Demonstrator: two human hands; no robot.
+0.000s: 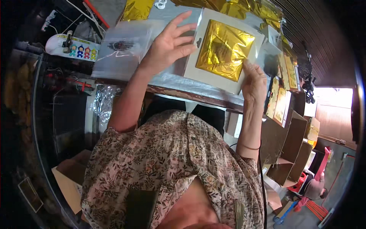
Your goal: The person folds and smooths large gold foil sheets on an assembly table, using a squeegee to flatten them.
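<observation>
A square gold foil packet [225, 49] lies on a pale card [191, 65] with a hang hole at one end. The card rests on the table before me, and a clear plastic edge shows along it. At its left end is my left hand [167, 47], open, fingers spread and nothing in them. My right hand [254, 82] is closed at the packet's right edge, fingertips pinching the foil; part of its grip is hidden. Left of my left arm lies a stack of clear plastic bags [124, 49] with dark print.
More gold foil packets [232, 9] cover the table's far side, and another foil piece [137, 9] lies far left. A skateboard deck [72, 47] stands left. Printed boxes [280, 101] and open cardboard cartons [291, 152] are at right. Another person [314, 187] is at the far right.
</observation>
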